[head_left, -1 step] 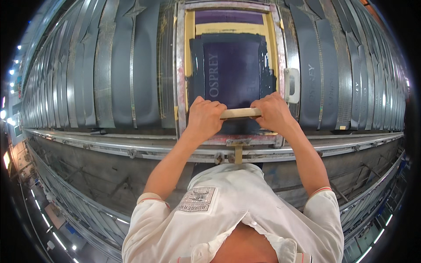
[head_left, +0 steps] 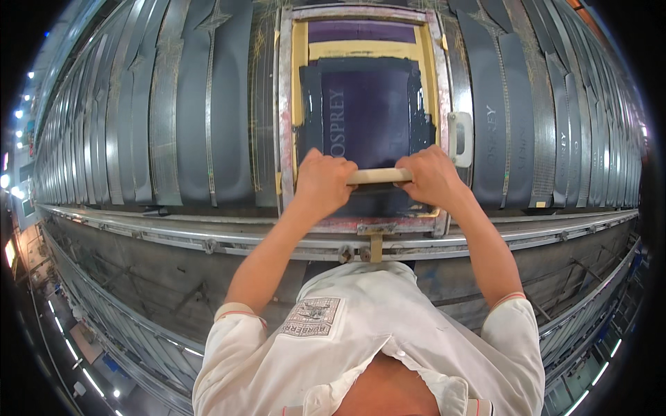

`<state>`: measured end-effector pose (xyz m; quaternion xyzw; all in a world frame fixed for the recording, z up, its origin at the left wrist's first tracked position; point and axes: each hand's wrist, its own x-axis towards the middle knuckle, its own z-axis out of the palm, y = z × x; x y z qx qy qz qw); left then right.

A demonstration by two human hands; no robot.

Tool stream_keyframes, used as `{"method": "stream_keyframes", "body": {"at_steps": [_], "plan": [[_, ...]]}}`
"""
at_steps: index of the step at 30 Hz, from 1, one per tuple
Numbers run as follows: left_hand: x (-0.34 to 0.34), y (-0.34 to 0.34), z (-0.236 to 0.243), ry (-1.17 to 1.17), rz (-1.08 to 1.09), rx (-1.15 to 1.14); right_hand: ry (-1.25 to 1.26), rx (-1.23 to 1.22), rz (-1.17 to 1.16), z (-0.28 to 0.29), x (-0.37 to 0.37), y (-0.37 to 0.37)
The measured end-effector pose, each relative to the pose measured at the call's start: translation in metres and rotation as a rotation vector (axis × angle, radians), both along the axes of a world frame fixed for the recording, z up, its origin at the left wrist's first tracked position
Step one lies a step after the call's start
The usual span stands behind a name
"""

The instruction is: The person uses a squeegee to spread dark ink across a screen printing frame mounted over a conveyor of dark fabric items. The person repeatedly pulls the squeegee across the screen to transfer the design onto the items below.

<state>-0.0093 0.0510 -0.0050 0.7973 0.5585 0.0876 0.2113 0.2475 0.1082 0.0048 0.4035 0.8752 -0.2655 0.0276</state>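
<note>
Both my hands grip a squeegee by its pale wooden bar (head_left: 379, 176), which lies crosswise over the near part of a printing screen. My left hand (head_left: 323, 182) is wrapped round the left end, and my right hand (head_left: 431, 179) round the right end. The squeegee's blade is hidden. Beyond it the screen's purple mesh (head_left: 374, 104) shows, with pale lettering along its left side and dark ink around its edges. Yellow tape lines the inside of the stained metal screen frame (head_left: 284, 90). On the frame's right side sits a whitish handle (head_left: 460, 140).
Dark fabric panels (head_left: 218, 125) lie in rows on the long table to the left. More panels (head_left: 491, 132) lie to the right, some with pale lettering. A metal rail (head_left: 284, 250) runs along the table's near edge, between my body and the screen.
My hands stay on the squeegee near the screen's near end, with hardly any movement. The table and screen sit slightly lower in the picture.
</note>
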Motion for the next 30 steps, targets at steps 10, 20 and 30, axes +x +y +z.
{"method": "stream_keyframes", "body": {"at_steps": [10, 20, 30], "plan": [[-0.034, 0.226, 0.022, 0.148, -0.033, -0.046, -0.043, -0.052, -0.068, 0.005, -0.033, 0.224], [-0.029, 0.207, 0.017, 0.171, 0.05, -0.029, 0.005, -0.08, -0.109, 0.005, -0.033, 0.205], [0.002, -0.023, -0.006, -0.011, 0.002, 0.175, -0.013, 0.041, 0.002, 0.001, 0.0, -0.019]]}}
